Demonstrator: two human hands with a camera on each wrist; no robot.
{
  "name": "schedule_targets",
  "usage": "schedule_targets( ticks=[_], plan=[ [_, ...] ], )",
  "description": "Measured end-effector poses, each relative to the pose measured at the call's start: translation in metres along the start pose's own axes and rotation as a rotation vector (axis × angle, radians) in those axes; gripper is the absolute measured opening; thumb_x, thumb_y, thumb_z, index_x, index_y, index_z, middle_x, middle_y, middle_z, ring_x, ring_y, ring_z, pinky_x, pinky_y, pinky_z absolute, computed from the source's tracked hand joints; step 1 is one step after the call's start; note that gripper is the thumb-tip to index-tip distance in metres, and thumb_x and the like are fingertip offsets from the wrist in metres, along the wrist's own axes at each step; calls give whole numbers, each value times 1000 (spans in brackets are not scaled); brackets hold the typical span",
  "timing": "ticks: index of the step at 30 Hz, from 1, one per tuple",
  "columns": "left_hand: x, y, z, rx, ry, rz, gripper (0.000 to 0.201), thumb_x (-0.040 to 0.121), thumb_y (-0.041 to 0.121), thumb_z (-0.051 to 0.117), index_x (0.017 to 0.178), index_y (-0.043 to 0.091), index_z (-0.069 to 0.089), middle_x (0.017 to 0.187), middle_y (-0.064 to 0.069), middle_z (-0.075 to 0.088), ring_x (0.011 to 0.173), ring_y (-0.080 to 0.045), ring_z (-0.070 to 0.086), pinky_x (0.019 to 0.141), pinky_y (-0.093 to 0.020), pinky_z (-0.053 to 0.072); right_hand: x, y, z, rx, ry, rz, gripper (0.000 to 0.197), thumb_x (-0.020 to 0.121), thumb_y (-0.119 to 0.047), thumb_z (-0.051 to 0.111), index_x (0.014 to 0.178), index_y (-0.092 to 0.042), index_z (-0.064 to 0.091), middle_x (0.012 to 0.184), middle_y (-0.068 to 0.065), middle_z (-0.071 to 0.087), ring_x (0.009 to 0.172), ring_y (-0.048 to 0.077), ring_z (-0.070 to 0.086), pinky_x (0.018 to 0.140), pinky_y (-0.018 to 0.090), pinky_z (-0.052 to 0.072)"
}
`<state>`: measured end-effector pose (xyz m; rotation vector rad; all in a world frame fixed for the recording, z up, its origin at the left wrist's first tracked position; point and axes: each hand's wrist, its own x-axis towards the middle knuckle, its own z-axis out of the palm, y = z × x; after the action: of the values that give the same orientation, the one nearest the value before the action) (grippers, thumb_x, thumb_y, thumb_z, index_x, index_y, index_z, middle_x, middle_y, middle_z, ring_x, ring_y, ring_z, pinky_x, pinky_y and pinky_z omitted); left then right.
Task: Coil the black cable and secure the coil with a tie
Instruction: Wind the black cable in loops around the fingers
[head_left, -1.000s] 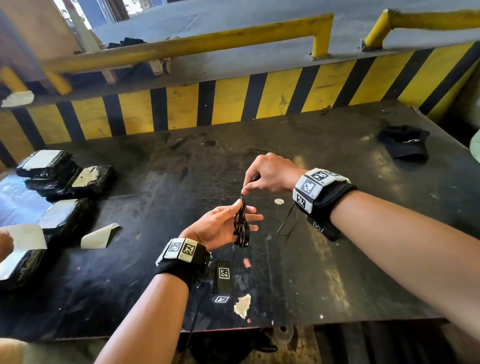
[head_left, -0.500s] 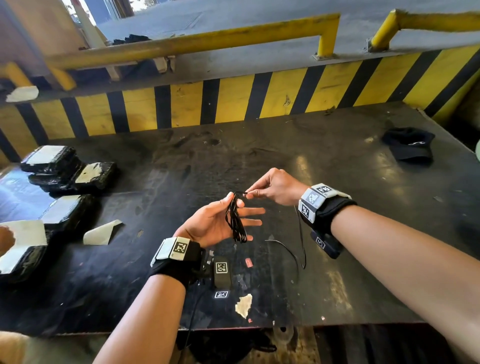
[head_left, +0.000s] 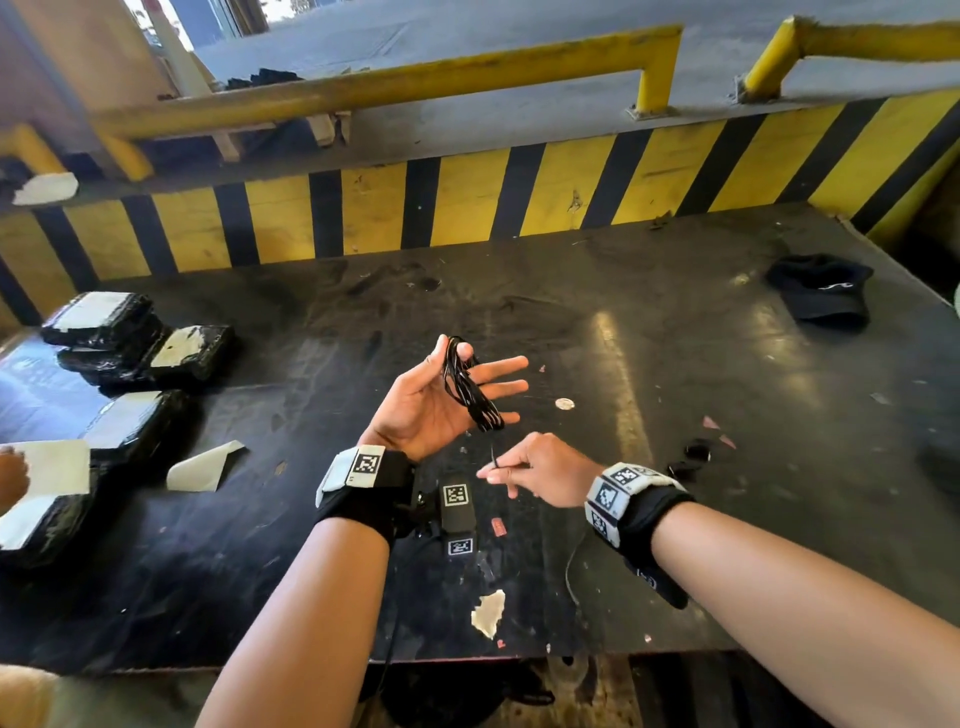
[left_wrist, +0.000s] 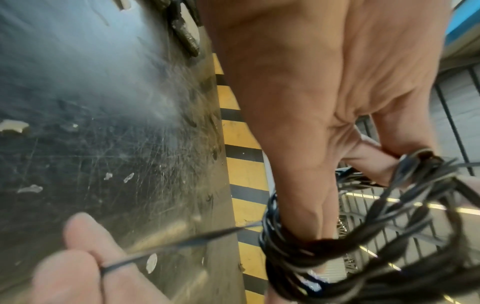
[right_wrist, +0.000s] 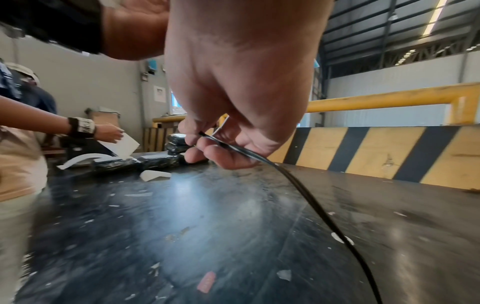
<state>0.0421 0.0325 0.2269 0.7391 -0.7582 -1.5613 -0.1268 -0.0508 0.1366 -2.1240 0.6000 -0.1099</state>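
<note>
The black cable (head_left: 470, 387) is wound in several loops across my left hand (head_left: 436, 400), from the thumb to the little-finger side. That hand is palm up above the dark table (head_left: 675, 364) with its fingers straight. The left wrist view shows the same coil (left_wrist: 311, 246) with one taut strand (left_wrist: 194, 240) leading off it. My right hand (head_left: 496, 467), just below the coil and nearer to me, pinches that strand between thumb and fingers (right_wrist: 205, 135). From the pinch the loose cable (right_wrist: 306, 197) trails down over the table. I see no tie.
Black wrapped packages (head_left: 130, 343) and white paper (head_left: 205, 467) lie at the left, where another person's hand (head_left: 10, 473) shows. A black cap (head_left: 821, 291) sits far right, a tagged black device (head_left: 457, 506) near my left wrist. A yellow-black barrier (head_left: 467, 208) bounds the back.
My right hand has come down from above the coil to below it, nearer to me, drawing the strand along. My left hand has shifted farther away and the coil looks thicker.
</note>
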Motion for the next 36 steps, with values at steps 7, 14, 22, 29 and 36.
schedule_targets(
  ticks=[7, 14, 22, 29, 36],
  plan=[
    [14, -15, -19, -8, 255, 18, 46, 105, 48, 34, 88, 25, 71, 158, -28, 37, 137, -46, 40, 115, -67, 25, -4, -18, 5, -248, -130, 56, 35, 98, -47, 57, 67, -37, 70, 61, -7, 68, 65, 3, 62, 86, 40, 55],
    [8, -44, -52, 140, 493, -60, 38, 95, 46, 54, 89, 20, 81, 112, -13, 64, 88, -24, 56, 84, -43, 44, -10, -49, -30, -486, -101, 34, 22, 95, -46, 60, 106, -39, 77, 102, -2, 76, 91, 23, 67, 79, 35, 50],
    [-14, -60, -59, 277, 441, -239, 37, 89, 43, 63, 95, 12, 82, 106, -11, 66, 85, -23, 52, 73, -35, 42, 10, -82, -92, -672, 79, -48, 17, 89, -49, 68, 100, -39, 78, 104, -6, 75, 98, 22, 68, 75, 32, 45],
    [-21, -59, -37, 235, 294, -345, 36, 97, 40, 55, 96, 14, 79, 139, -23, 58, 121, -33, 51, 90, -39, 46, 25, -79, -102, -599, 184, -19, 16, 86, -51, 72, 93, -40, 79, 95, -10, 76, 90, 19, 67, 71, 32, 43],
    [-26, -50, -17, 103, 168, -321, 38, 99, 43, 49, 97, 15, 76, 151, -28, 48, 133, -40, 51, 98, -55, 44, 32, -63, -99, -498, 230, 33, 16, 86, -53, 72, 95, -43, 80, 90, -13, 73, 84, 16, 63, 71, 30, 41]
  ],
)
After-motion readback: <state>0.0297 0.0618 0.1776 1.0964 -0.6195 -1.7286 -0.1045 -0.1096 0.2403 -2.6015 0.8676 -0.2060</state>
